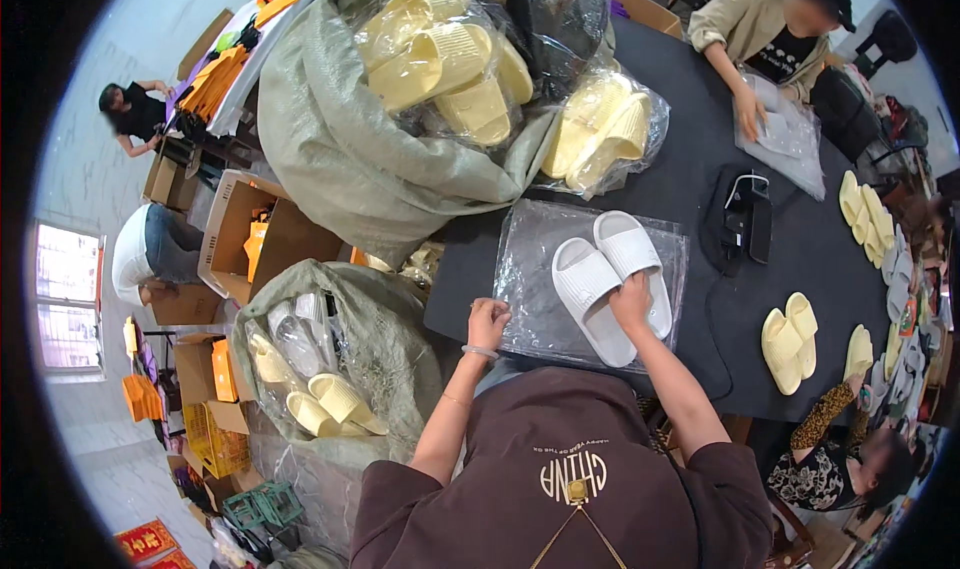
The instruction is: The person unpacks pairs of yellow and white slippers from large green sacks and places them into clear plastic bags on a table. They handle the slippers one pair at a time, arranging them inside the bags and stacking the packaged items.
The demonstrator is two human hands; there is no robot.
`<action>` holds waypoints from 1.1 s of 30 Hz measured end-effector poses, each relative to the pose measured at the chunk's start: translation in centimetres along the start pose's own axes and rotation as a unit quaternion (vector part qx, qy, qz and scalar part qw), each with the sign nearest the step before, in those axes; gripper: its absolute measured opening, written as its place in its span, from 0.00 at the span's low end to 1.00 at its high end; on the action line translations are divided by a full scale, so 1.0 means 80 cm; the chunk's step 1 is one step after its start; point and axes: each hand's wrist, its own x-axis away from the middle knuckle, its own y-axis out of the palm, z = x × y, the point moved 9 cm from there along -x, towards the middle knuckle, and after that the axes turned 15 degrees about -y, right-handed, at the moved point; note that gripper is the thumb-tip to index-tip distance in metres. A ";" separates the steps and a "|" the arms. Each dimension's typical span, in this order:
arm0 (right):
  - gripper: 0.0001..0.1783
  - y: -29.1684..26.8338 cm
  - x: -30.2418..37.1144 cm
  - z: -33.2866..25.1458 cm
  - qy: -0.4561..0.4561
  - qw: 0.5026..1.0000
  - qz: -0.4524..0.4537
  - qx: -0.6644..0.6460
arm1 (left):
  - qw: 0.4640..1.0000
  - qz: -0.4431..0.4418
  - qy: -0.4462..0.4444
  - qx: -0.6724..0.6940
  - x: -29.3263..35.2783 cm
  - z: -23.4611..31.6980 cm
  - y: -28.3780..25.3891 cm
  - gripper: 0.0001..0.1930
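Observation:
My right hand (631, 303) is closed on a pair of white slippers (587, 284), gripping them between the two straps. Slightly overlapped, the slippers lie on a clear plastic bag (525, 244), which is spread flat on the dark table. At the bag's left edge, my left hand (487, 323) has its fingers curled together in a pinch. Whatever is between those fingertips, if anything, I cannot make out.
A large woven sack (320, 149) holds bagged yellow slippers (435, 59); a smaller sack (400, 374) stands below it. A black device (748, 219) and loose yellow slippers (790, 343) lie rightward. One co-worker (765, 44) handles a bag; another (840, 474) touches a slipper.

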 end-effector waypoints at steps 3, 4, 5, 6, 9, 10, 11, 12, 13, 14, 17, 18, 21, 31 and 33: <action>0.22 -0.010 -0.005 -0.004 -0.036 0.998 0.016 -0.039 | 0.989 0.081 0.075 -0.101 0.013 0.013 -0.016 0.09; 0.22 -0.016 -0.006 -0.009 -0.055 0.997 0.027 -0.055 | 0.983 0.098 0.108 -0.116 0.022 0.019 -0.017 0.09; 0.22 -0.022 -0.008 -0.016 -0.059 0.996 0.025 -0.065 | 0.974 0.114 0.143 -0.132 0.034 0.037 -0.022 0.09; 0.21 -0.024 -0.011 -0.030 -0.089 0.991 0.014 -0.098 | 0.964 0.129 0.178 -0.147 0.042 0.050 -0.024 0.09; 0.18 -0.011 -0.020 -0.071 -0.177 0.971 -0.030 -0.155 | 0.950 0.029 0.222 -0.218 0.049 0.051 0.007 0.17; 0.18 0.003 -0.017 -0.080 -0.179 0.969 -0.080 -0.148 | 0.932 0.026 0.249 -0.262 0.057 0.051 0.017 0.19; 0.19 0.017 -0.019 -0.099 -0.185 0.964 -0.128 -0.142 | 0.938 -0.020 0.205 -0.280 0.051 0.034 0.028 0.25; 0.19 0.030 -0.020 -0.116 -0.191 0.957 -0.174 -0.133 | 0.897 -0.059 0.179 -0.399 0.046 0.014 0.045 0.29; 0.18 0.042 -0.020 -0.129 -0.207 0.950 -0.195 -0.132 | 0.894 -0.052 0.191 -0.403 0.043 -0.001 0.050 0.31; 0.17 0.056 -0.020 -0.141 -0.227 0.940 -0.218 -0.131 | 0.891 -0.043 0.200 -0.406 0.040 -0.019 0.054 0.34; 0.17 0.080 -0.025 -0.161 -0.252 0.919 -0.291 -0.085 | 0.863 -0.094 0.192 -0.457 0.032 -0.037 0.066 0.42; 0.17 0.081 -0.032 -0.157 -0.256 0.924 -0.274 -0.078 | 0.866 -0.099 0.165 -0.461 0.032 -0.033 0.062 0.43; 0.12 0.068 -0.060 -0.135 -0.277 0.945 -0.170 -0.041 | 0.885 -0.084 0.139 -0.435 0.035 -0.021 0.052 0.51; 0.14 0.011 -0.072 -0.100 -0.127 0.988 -0.081 -0.039 | 0.908 -0.076 0.158 -0.382 0.038 0.002 0.049 0.51; 0.16 0.013 -0.045 -0.118 -0.137 0.983 -0.112 -0.057 | 0.912 -0.096 0.108 -0.383 0.024 0.006 0.048 0.45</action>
